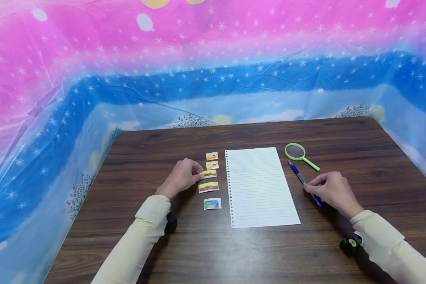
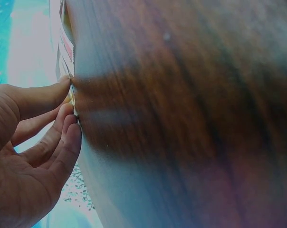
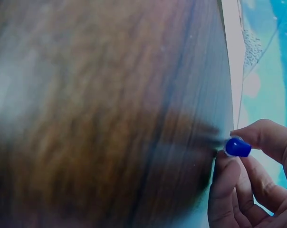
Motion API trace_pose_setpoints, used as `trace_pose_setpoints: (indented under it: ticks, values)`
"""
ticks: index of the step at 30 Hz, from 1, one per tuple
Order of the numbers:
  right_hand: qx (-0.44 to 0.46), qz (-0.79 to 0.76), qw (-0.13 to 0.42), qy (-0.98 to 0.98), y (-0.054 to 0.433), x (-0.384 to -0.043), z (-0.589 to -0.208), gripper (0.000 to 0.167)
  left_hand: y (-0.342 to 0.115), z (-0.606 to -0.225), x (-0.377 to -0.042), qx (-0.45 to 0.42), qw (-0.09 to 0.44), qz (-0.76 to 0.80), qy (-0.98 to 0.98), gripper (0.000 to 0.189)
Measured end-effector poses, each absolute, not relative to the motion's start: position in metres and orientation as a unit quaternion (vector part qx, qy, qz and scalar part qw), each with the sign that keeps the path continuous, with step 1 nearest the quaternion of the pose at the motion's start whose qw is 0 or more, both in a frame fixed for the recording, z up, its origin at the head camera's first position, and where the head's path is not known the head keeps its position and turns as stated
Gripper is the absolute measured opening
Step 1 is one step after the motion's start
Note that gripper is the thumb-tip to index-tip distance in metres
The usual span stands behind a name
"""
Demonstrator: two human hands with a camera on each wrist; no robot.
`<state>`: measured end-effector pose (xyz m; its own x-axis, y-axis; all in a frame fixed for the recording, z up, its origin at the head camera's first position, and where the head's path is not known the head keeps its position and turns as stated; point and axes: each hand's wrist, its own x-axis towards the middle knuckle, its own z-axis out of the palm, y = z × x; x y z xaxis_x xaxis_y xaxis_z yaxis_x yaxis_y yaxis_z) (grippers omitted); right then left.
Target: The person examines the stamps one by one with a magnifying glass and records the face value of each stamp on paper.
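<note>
In the head view my left hand point(image 1: 182, 177) is at the left edge of a small yellow-and-red stamp point(image 1: 210, 173), thumb and fingertips pinching it at the table surface. Above it in the column lie two orange stamps point(image 1: 212, 156); below are another yellow-and-red stamp point(image 1: 208, 187) and a blue-green landscape stamp point(image 1: 212, 203). My right hand point(image 1: 333, 192) pinches a blue pen point(image 1: 294, 167) between thumb and fingers, its tip pointing away from me. The right wrist view shows the pen's blue end point(image 3: 238, 147) beside the thumb.
A lined sheet of paper point(image 1: 262, 197) with punched holes lies between the hands, faint writing near its upper left. Beyond the pen rests a green magnifying glass point(image 1: 311, 163). The brown wooden table point(image 1: 145, 150) is bordered by a pink-and-blue cloth backdrop point(image 1: 198, 79).
</note>
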<state>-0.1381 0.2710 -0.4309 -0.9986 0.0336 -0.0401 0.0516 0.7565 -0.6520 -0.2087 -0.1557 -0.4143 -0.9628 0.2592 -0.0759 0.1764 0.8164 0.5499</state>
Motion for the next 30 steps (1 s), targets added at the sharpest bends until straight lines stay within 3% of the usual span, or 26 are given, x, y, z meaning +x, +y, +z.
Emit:
trace_pose_setpoints:
  ticks: [14, 19, 30]
  values:
    - [-0.004, -0.360, 0.049, 0.931, 0.272, -0.140, -0.429, 0.025, -0.156, -0.414, -0.209, 0.115, 0.078, 0.279, 0.950, 0.017]
    - [-0.018, -0.371, 0.042, 0.928, 0.277, -0.141, -0.421, 0.033, -0.156, -0.414, -0.208, 0.111, 0.078, 0.281, 0.950, 0.017]
    - [-0.007, -0.362, 0.001, 0.932, 0.291, -0.158, -0.411, 0.032, -0.156, -0.413, -0.208, 0.117, 0.075, 0.284, 0.949, 0.016]
